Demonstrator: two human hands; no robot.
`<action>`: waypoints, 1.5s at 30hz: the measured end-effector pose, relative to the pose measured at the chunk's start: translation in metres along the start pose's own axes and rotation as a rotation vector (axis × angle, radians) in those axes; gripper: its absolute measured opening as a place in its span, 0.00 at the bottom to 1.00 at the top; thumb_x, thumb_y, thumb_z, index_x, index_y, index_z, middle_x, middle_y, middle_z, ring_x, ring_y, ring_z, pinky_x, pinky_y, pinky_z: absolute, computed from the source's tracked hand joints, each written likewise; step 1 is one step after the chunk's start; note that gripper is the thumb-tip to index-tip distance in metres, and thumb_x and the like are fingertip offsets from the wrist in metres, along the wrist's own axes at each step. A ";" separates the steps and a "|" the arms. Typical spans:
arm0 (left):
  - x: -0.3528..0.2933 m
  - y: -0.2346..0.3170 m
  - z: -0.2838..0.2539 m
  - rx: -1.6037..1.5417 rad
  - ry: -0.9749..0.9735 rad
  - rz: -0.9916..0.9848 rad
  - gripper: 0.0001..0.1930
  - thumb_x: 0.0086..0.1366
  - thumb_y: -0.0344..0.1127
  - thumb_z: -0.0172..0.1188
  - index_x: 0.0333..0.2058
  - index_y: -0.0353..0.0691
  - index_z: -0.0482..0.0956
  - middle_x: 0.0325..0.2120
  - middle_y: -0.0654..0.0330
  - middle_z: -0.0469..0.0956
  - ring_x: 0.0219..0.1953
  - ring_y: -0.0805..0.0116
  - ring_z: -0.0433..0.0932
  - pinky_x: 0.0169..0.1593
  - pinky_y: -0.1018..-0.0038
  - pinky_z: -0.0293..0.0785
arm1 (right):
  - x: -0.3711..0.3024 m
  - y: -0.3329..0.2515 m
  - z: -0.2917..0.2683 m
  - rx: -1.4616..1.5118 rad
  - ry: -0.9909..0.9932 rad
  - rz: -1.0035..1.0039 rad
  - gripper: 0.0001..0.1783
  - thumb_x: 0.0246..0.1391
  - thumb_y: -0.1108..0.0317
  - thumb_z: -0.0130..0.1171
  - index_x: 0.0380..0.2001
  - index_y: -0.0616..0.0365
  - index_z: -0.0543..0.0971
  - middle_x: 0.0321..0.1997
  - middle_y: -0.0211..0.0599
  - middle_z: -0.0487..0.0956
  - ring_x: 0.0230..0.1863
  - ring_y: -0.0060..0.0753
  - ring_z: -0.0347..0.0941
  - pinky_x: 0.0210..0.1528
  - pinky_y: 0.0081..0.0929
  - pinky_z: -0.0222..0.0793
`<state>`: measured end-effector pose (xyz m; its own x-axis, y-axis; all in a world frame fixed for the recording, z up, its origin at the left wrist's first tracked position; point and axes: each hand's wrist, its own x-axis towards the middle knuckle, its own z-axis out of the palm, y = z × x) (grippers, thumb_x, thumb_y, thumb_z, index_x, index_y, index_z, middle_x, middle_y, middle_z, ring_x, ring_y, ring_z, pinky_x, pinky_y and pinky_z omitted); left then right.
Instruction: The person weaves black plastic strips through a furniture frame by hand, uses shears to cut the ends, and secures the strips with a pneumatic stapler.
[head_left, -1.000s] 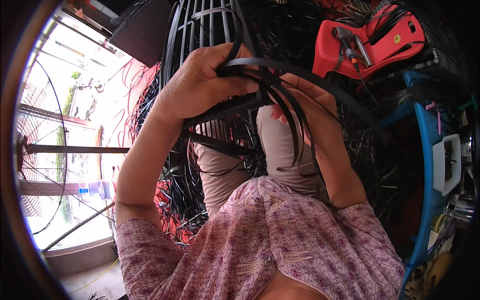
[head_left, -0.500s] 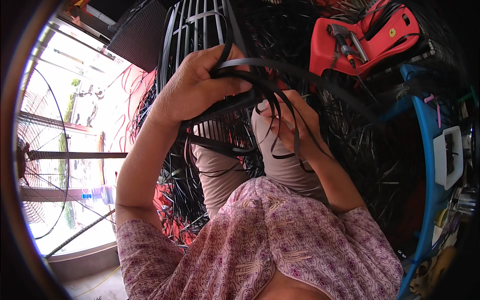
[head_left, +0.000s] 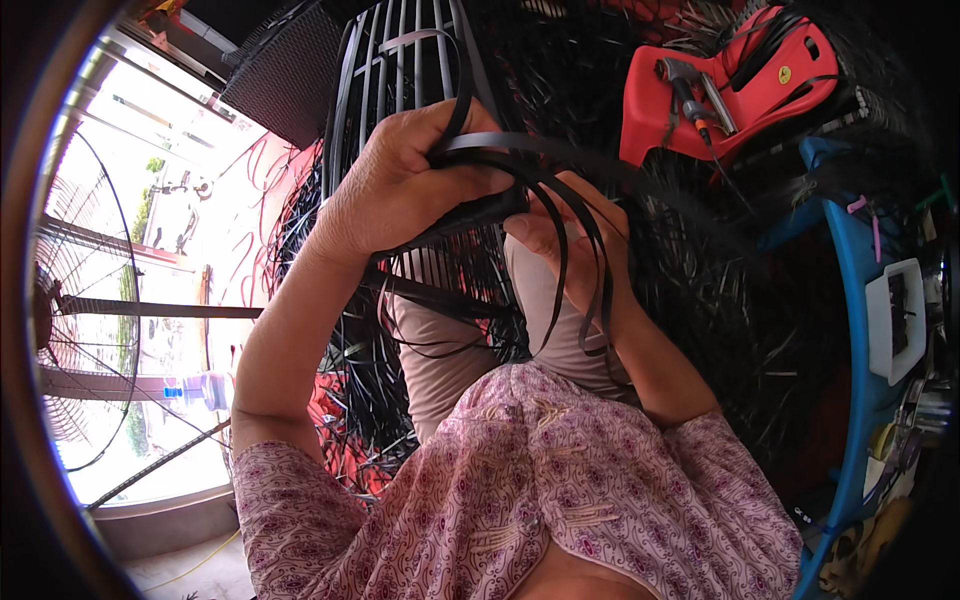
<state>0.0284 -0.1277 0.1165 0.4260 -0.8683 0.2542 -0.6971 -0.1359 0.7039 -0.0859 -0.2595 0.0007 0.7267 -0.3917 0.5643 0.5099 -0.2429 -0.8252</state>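
A dark frame (head_left: 408,58) with long grey strips stretched along it stands in front of my knees. My left hand (head_left: 405,190) is closed on several flat black weaving strips (head_left: 560,262), thumb pressed over them at the frame's near edge. From its grip the strips loop out to the right and hang down. One grey-black strip (head_left: 560,145) arcs away to the right, blurred at its far end. My right hand (head_left: 590,235) is just right of the near edge, fingers bent among the strips and thumb toward the edge. Its fingertips are partly hidden behind the strips.
Loose black strips (head_left: 700,300) heap over the floor around my legs. A red plastic chair (head_left: 645,120) at the far right carries a power tool (head_left: 684,98). Right lies a blue table edge (head_left: 850,330) with a white tray (head_left: 878,310). A fan (head_left: 85,300) stands left.
My right hand has shifted slightly up and left, its thumb now nearer the frame's edge. The hanging strip loops have changed shape. My left hand keeps its grip.
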 end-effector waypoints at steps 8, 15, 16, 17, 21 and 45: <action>0.003 0.007 -0.001 -0.081 -0.019 -0.105 0.09 0.50 0.23 0.65 0.31 0.36 0.75 0.23 0.68 0.73 0.27 0.82 0.69 0.32 0.81 0.66 | -0.006 -0.007 0.003 0.030 -0.028 0.118 0.10 0.55 0.69 0.63 0.37 0.64 0.78 0.30 0.31 0.77 0.28 0.19 0.74 0.31 0.18 0.69; 0.007 0.006 0.003 -0.190 -0.023 -0.183 0.11 0.52 0.20 0.63 0.36 0.33 0.79 0.28 0.65 0.79 0.32 0.81 0.75 0.38 0.82 0.72 | -0.010 -0.011 0.017 0.438 0.145 0.326 0.15 0.56 0.66 0.63 0.42 0.65 0.75 0.30 0.27 0.76 0.28 0.15 0.72 0.30 0.15 0.68; 0.007 0.004 0.004 -0.220 -0.010 -0.181 0.12 0.52 0.20 0.63 0.37 0.33 0.79 0.29 0.64 0.80 0.33 0.81 0.76 0.40 0.82 0.73 | -0.010 -0.013 0.016 0.376 0.125 0.314 0.16 0.56 0.66 0.63 0.43 0.65 0.74 0.30 0.27 0.75 0.28 0.15 0.71 0.30 0.15 0.68; 0.007 0.005 0.002 -0.164 -0.035 -0.188 0.12 0.52 0.19 0.63 0.38 0.32 0.80 0.29 0.64 0.81 0.33 0.80 0.77 0.40 0.81 0.74 | -0.010 -0.015 0.014 0.315 0.104 0.301 0.18 0.56 0.67 0.63 0.45 0.66 0.72 0.29 0.28 0.75 0.29 0.16 0.71 0.30 0.15 0.68; 0.007 0.003 0.003 -0.135 -0.039 -0.173 0.10 0.52 0.20 0.64 0.36 0.31 0.81 0.27 0.63 0.81 0.31 0.79 0.78 0.38 0.82 0.75 | -0.006 -0.014 0.008 0.564 0.059 0.341 0.21 0.56 0.67 0.62 0.48 0.65 0.67 0.28 0.28 0.73 0.29 0.16 0.70 0.31 0.15 0.67; 0.036 0.000 -0.034 0.039 -0.336 -0.296 0.12 0.50 0.23 0.64 0.36 0.32 0.80 0.25 0.64 0.81 0.29 0.82 0.76 0.34 0.81 0.72 | 0.010 -0.027 0.021 0.478 0.045 0.357 0.26 0.55 0.71 0.63 0.52 0.65 0.63 0.37 0.36 0.77 0.34 0.19 0.73 0.34 0.18 0.71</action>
<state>0.0632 -0.1425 0.1478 0.4039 -0.8952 -0.1884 -0.5975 -0.4141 0.6867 -0.0827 -0.2384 0.0295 0.8763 -0.4153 0.2442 0.3963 0.3330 -0.8556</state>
